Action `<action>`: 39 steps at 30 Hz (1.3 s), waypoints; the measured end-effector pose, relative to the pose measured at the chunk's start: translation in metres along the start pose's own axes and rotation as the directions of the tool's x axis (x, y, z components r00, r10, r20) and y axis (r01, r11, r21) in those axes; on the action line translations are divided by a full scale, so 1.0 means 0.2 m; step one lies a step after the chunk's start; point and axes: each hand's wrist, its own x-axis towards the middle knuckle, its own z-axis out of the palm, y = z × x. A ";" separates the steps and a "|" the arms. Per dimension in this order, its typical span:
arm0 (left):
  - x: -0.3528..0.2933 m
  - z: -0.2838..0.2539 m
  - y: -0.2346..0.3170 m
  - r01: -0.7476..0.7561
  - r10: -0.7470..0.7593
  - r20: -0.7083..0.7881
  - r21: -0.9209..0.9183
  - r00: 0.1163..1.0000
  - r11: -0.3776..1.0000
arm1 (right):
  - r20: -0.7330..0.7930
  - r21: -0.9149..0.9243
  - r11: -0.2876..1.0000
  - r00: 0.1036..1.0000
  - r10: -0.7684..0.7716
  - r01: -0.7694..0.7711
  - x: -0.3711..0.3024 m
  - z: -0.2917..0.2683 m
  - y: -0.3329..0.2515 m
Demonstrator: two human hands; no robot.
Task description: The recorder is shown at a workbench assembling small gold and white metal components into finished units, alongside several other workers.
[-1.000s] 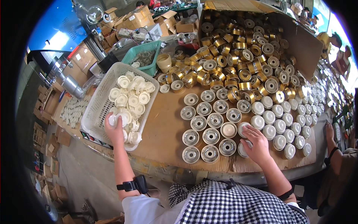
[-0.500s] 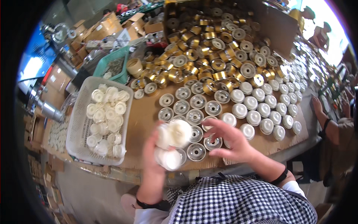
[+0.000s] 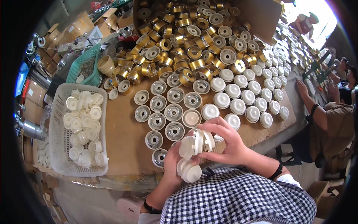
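Note:
My left hand (image 3: 172, 163) is closed around several round white plastic caps (image 3: 191, 172), stacked loosely near the apron. My right hand (image 3: 229, 145) pinches a ridged white plastic cap (image 3: 203, 142) on edge between thumb and fingers, against the left hand's stack. Just beyond my hands, rows of metal cups (image 3: 174, 112) with shiny insides and centre holes lie on brown cardboard. One cup (image 3: 191, 118) near my right fingers has a pale disc inside it. Rows of white-capped pieces (image 3: 237, 106) spread to the right.
At left stands a white basket (image 3: 56, 149) of loose white caps, with a green basket (image 3: 95, 72) behind it. Gold-rimmed cups (image 3: 194, 52) spill in a heap from a large carton (image 3: 257, 18). Another person's arm (image 3: 311, 102) rests at the table's right edge.
My right hand, earlier open above the cups, has come in to pinch a white cap at the left hand's stack. Both hands are nearer the apron, and the view has shifted.

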 end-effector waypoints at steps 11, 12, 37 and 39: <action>0.02 -0.14 -0.06 0.233 -0.077 0.416 -0.339 0.906 0.911 | -0.066 -0.149 0.989 0.998 0.004 -0.014 0.07 -0.07 0.03; 0.01 -0.14 -0.06 0.240 -0.083 0.403 -0.357 0.911 0.903 | -0.082 -0.211 0.956 0.979 0.189 -0.202 0.11 -0.06 0.03; 0.02 -0.17 0.02 0.258 -0.157 0.523 -0.126 0.838 0.958 | 0.026 -0.707 0.697 0.980 0.197 -0.121 0.46 0.03 0.52; 0.01 -0.17 0.02 0.262 -0.164 0.505 -0.128 0.847 0.957 | 0.022 -0.699 0.700 0.973 0.229 -0.149 0.45 0.03 0.53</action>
